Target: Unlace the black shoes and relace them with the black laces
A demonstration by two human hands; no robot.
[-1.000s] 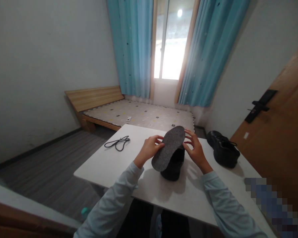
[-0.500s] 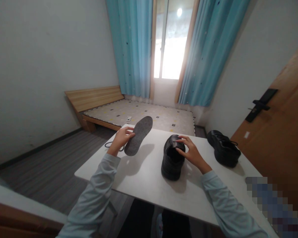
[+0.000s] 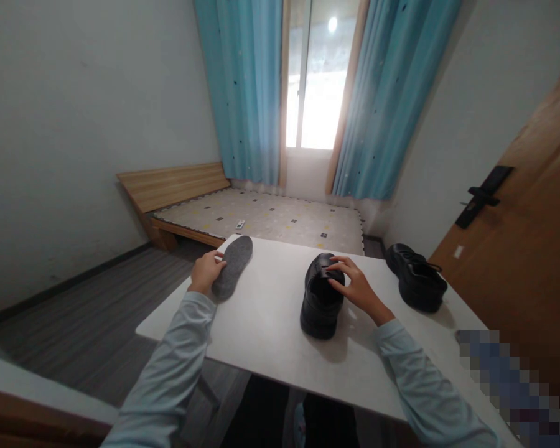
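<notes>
My left hand [image 3: 208, 272] pinches the edge of a dark grey insole [image 3: 234, 266], low at the left side of the white table [image 3: 266, 330]. Whether the insole rests flat on the tabletop I cannot tell. In the middle of the table stands a black shoe [image 3: 321, 308], its heel toward me and its opening facing up. My right hand [image 3: 352, 283] grips the tongue of this shoe, thumb at the opening and fingers over the top. The shoe's inside is dark.
A second black shoe [image 3: 420, 280] with laces stands at the table's right edge. A pixelated patch [image 3: 508, 379] covers something at the lower right. Behind the table is a bed [image 3: 270, 211] with a small white remote [image 3: 240, 224] on it. A wooden door [image 3: 508, 261] is at right.
My left hand has moved the insole left and down toward the tabletop. A dark lace seen by the left hand earlier no longer shows. My right hand keeps its hold on the shoe.
</notes>
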